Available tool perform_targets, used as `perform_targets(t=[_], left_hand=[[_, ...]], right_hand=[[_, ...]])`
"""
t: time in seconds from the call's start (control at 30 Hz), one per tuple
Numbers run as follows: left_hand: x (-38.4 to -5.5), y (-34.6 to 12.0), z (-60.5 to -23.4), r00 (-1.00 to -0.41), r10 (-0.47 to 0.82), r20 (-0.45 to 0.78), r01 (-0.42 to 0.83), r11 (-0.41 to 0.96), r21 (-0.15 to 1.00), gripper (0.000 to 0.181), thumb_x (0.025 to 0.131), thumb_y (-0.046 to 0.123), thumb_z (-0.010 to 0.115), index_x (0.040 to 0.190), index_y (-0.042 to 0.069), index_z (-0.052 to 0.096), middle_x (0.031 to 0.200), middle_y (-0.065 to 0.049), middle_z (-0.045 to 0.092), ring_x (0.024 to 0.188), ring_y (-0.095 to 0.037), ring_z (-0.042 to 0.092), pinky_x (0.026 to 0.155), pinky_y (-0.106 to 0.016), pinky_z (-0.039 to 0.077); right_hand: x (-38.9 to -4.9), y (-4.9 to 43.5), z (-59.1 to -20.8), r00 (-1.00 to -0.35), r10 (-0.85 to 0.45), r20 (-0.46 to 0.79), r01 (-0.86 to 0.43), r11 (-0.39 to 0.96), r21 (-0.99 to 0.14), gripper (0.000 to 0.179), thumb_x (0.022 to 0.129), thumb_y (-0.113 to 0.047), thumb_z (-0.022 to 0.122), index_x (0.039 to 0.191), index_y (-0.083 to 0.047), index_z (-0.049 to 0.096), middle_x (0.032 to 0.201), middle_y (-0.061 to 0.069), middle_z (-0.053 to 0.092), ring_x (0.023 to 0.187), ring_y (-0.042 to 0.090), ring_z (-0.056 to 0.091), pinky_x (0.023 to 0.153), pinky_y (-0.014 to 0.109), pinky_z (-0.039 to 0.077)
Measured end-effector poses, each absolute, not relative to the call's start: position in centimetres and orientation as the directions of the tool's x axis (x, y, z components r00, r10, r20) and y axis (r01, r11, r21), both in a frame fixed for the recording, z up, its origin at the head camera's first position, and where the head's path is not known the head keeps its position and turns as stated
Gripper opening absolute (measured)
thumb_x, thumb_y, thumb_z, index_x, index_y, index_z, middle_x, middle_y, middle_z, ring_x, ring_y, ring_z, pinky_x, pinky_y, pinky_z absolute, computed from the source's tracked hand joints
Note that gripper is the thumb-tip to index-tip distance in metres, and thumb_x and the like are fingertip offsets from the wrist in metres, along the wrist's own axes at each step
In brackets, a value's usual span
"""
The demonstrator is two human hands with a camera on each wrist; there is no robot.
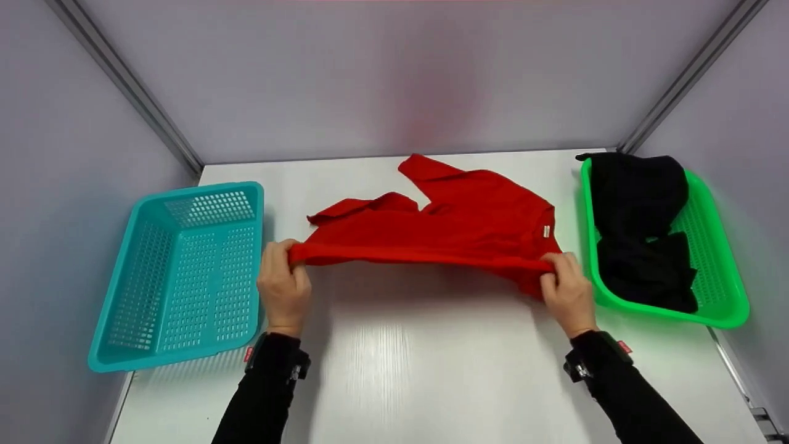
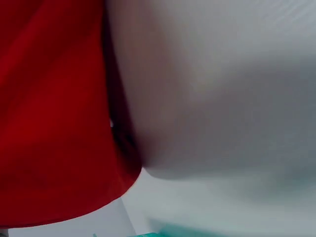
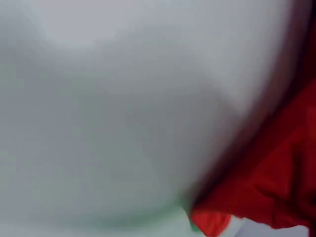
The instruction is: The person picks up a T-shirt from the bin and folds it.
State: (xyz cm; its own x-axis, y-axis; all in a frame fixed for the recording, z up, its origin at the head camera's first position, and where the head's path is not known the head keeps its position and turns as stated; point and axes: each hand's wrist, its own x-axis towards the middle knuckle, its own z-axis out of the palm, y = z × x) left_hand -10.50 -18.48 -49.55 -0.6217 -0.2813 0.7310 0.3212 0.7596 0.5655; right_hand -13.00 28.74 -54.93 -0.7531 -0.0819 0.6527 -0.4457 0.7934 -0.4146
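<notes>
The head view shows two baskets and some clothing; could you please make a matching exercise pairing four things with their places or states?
1. Green basket
2. Red shirt
3. Black cloth
4. Turquoise basket

A. lying inside a basket
B. standing right of the right hand
C. standing left of the left hand
D. held by both hands

Pairs: 1-B; 2-D; 3-A; 4-C

Teal basket (image 1: 196,265) leftward, green basket (image 1: 709,265) (black clothing (image 1: 638,197) inside) rightward.

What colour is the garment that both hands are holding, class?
The garment is plain red; it shows best in the head view.
</notes>
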Motion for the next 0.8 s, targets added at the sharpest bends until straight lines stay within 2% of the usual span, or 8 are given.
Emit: perform_targets(t=[0.17,0.23,0.4,0.47,0.53,0.6,0.67,0.8], left_hand=[[-10.0,-18.8,-49.6,-0.599,-0.302,0.742,0.376,0.712,0.593,0.008,0.085,0.005,0.046,0.083,0.0,0.052,0.084,-0.017,0.051,0.079,-0.029,0.05,0.068,-0.033,0.034],[-9.8,-18.8,-49.8,-0.606,-0.301,0.737,0.393,0.691,0.606,0.008,0.083,0.006,0.045,0.08,0.002,0.05,0.083,-0.016,0.052,0.078,-0.027,0.051,0.068,-0.031,0.034],[-9.4,-18.8,-50.1,-0.632,-0.288,0.72,0.442,0.629,0.64,0.011,0.082,0.003,0.045,0.079,0.001,0.056,0.084,-0.014,0.062,0.073,-0.023,0.057,0.065,-0.022,0.04],[-9.2,-18.7,-50.0,-0.639,-0.292,0.711,0.46,0.596,0.658,0.013,0.082,0.002,0.046,0.081,-0.001,0.059,0.085,-0.013,0.067,0.072,-0.022,0.059,0.065,-0.02,0.042],[-9.0,-18.6,-49.7,-0.645,-0.31,0.698,0.459,0.573,0.679,0.013,0.082,0.001,0.047,0.083,-0.002,0.061,0.081,-0.012,0.067,0.066,-0.018,0.056,0.061,-0.019,0.041],[-8.7,-18.4,-49.2,-0.663,-0.328,0.673,0.444,0.551,0.706,0.012,0.082,0.001,0.048,0.084,-0.002,0.06,0.074,-0.01,0.065,0.062,-0.015,0.052,0.057,-0.018,0.038],[-8.4,-18.3,-48.8,-0.683,-0.344,0.645,0.423,0.532,0.733,0.01,0.083,0.0,0.049,0.084,-0.002,0.059,0.068,-0.008,0.061,0.059,-0.011,0.049,0.053,-0.017,0.037],[-8.2,-18.2,-48.6,-0.714,-0.333,0.616,0.398,0.53,0.749,0.01,0.085,0.0,0.049,0.083,0.002,0.059,0.063,-0.004,0.058,0.056,-0.011,0.049,0.05,-0.018,0.036]], right_hand=[[-13.3,30.1,-53.7,-0.741,-0.086,0.667,-0.474,0.769,-0.428,0.035,0.085,0.011,0.057,0.117,0.001,0.067,0.105,0.019,0.066,0.096,0.033,0.065,0.093,0.005,0.038],[-13.2,30.4,-53.5,-0.762,-0.074,0.644,-0.462,0.759,-0.459,0.03,0.088,0.013,0.062,0.115,0.001,0.069,0.105,0.019,0.07,0.094,0.03,0.068,0.093,0.002,0.036],[-12.5,31.3,-51.8,-0.897,0.175,0.405,-0.228,0.602,-0.765,0.015,0.099,-0.002,0.064,0.111,-0.002,0.071,0.098,0.009,0.072,0.084,0.01,0.063,0.075,0.009,0.044],[-12.3,31.4,-50.6,-0.901,0.316,0.296,-0.145,0.425,-0.894,0.017,0.102,-0.008,0.061,0.116,-0.001,0.068,0.096,0.005,0.068,0.083,0.008,0.058,0.07,0.015,0.045],[-12.2,31.3,-49.2,-0.868,0.415,0.272,-0.158,0.29,-0.944,0.02,0.104,-0.012,0.059,0.118,0.001,0.064,0.096,0.002,0.064,0.083,0.011,0.057,0.068,0.019,0.046],[-12.1,31.1,-47.7,-0.819,0.455,0.349,-0.228,0.301,-0.926,0.023,0.104,-0.012,0.058,0.119,0.004,0.062,0.096,-0.006,0.064,0.083,0.011,0.057,0.069,0.019,0.046],[-12.0,31.0,-46.4,-0.766,0.424,0.483,-0.308,0.417,-0.855,0.022,0.102,-0.009,0.06,0.114,0.009,0.063,0.098,-0.015,0.066,0.081,0.003,0.059,0.07,0.015,0.046],[-11.5,31.2,-44.2,-0.727,0.199,0.657,-0.441,0.598,-0.669,0.01,0.093,0.005,0.069,0.1,0.011,0.069,0.092,-0.027,0.066,0.072,-0.009,0.057,0.068,0.008,0.044]])
